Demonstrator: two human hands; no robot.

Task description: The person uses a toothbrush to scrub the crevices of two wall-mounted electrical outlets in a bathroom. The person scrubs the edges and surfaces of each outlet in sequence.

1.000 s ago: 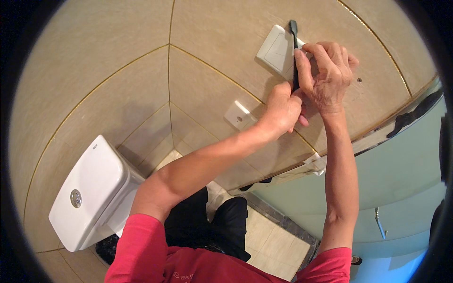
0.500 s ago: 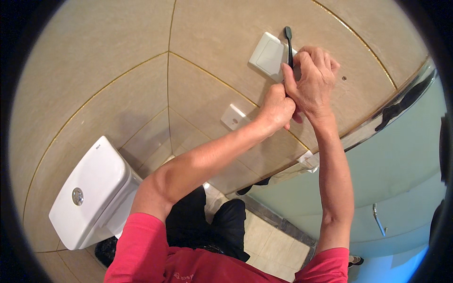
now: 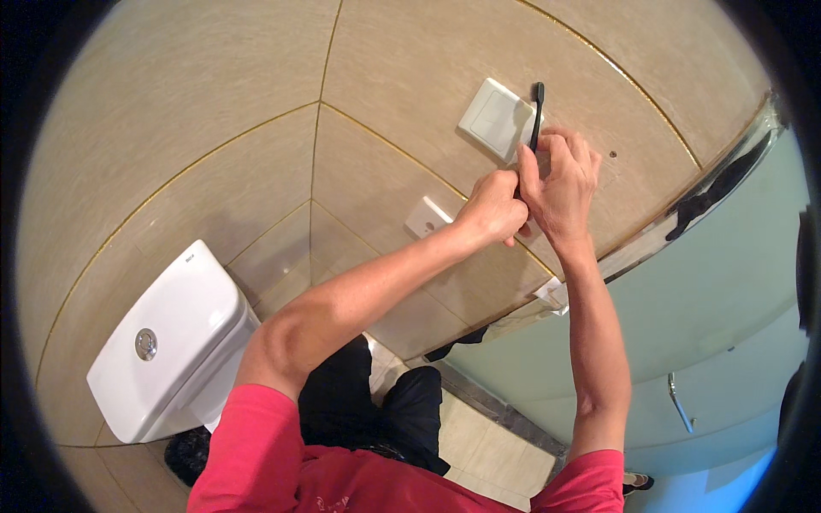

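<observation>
A slim black toothbrush (image 3: pixel 538 115) points up and away from me, its head in front of the right edge of a white wall switch (image 3: pixel 494 120). My left hand (image 3: pixel 494 205) is closed in a fist around the lower handle, most of which its fingers hide. Just to the right, my right hand (image 3: pixel 562 190) has its thumb and curled fingers about the shaft above the fist. The two hands touch or nearly touch. Whether the brush head meets the switch plate cannot be made out.
Beige wall tiles with gold seams (image 3: pixel 402 150) surround the corner. A white socket plate (image 3: pixel 426 217) sits below the switch. At left is a toilet cistern (image 3: pixel 162 342) with a round flush button. A frosted glass panel (image 3: pixel 684 299) with a metal handle (image 3: pixel 680 402) curves along the right.
Both hands and the toothbrush have come slightly lower in the picture, and the wall behind has shifted with the view. More of the switch's right side shows. Both hands stay closed.
</observation>
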